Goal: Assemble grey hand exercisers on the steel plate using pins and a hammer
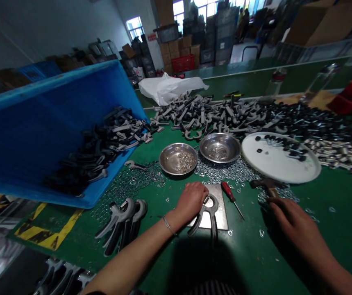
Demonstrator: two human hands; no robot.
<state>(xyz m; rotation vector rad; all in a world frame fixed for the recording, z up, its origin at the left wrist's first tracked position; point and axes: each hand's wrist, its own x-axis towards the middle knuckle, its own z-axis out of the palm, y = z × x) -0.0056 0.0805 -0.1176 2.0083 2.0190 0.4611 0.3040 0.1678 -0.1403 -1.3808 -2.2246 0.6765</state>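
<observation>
A grey and black spring clamp lies on a square metal plate, its two handles toward me. At its left jaw, the fingers of my left hand are curled and closed on it; the fingertips are partly hidden. A small metal pin or spring shows beside them. Over to the right, my right hand is wrapped round the wooden handle of a hammer, whose dark head rests low over loose nuts. Between the hands lies a screwdriver with a red handle.
A blue bin of clamp parts leans open on the left, with assembled clamps before it. Two steel bowls hold small parts. A white tray carries black-headed screws. Scattered nuts and a heap of clamp parts lie beyond.
</observation>
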